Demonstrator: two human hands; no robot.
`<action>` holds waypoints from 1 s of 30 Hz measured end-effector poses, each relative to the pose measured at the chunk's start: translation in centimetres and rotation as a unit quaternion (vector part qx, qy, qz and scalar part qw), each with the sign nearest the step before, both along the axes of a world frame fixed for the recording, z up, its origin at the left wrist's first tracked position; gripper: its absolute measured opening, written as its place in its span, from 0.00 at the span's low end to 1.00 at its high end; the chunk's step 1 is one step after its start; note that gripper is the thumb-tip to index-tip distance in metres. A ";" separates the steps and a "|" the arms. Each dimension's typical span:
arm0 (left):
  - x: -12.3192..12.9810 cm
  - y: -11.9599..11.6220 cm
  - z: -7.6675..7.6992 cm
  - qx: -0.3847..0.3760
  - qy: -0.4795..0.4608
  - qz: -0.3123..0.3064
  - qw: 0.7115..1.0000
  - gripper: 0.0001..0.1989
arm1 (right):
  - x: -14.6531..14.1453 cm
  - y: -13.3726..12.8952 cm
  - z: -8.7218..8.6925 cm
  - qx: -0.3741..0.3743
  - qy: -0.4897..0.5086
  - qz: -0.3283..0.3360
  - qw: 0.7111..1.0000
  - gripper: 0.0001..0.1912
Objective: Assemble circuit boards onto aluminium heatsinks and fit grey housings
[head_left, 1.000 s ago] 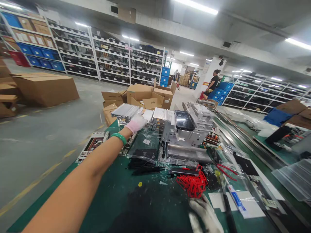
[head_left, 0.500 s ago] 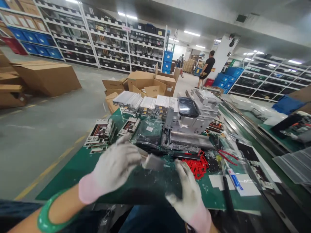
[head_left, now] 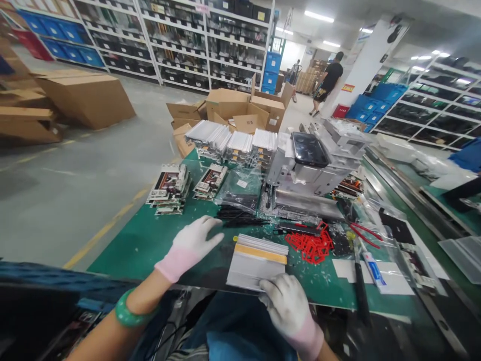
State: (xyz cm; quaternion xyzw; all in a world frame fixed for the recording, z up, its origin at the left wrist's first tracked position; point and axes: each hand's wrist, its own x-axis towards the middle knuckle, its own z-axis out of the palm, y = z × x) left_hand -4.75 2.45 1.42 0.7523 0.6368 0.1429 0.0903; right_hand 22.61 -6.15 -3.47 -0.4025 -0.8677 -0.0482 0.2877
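Note:
A silver finned heat sink [head_left: 251,268] with an orange-yellow strip across it lies on the green table mat [head_left: 135,245] in front of me, near the front edge. My right hand [head_left: 289,311], in a white glove with a pink cuff, has its curled fingers on the near right corner of the heat sink. To the left, my left hand [head_left: 193,245], gloved the same way, hovers open with nothing in it. Its fingers point towards the heat sink, apart from it. Beyond that hand lie thin black strips [head_left: 240,214] and a clear plastic bag [head_left: 240,185].
Stacked circuit boards [head_left: 171,188] stand at the left, with finned heat sinks [head_left: 210,135] behind. A phone [head_left: 308,149] rests on metal housings. Red plastic pieces [head_left: 311,243], red-handled pliers [head_left: 366,234], a black-handled tool [head_left: 361,286] and a tube [head_left: 374,268] lie right. A person [head_left: 330,80] walks beyond.
My left hand has let go of the blurred metal piece and drawn back. The heat sink now lies on the mat, and my right hand has closed on its corner. The view has tilted down.

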 end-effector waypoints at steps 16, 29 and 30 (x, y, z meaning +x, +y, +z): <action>1.4 -0.6 3.0 -0.012 0.105 0.016 0.994 0.12 | 0.9 -0.7 2.5 -0.095 0.176 -0.058 0.978 0.06; 8.2 -7.1 -3.5 0.245 -0.170 -0.242 0.923 0.15 | 0.0 -0.6 3.6 -0.220 0.350 -0.066 0.908 0.10; 8.1 -7.2 -4.0 0.260 -0.137 -0.245 0.924 0.15 | 0.7 -0.3 3.6 -0.205 0.300 -0.078 0.928 0.10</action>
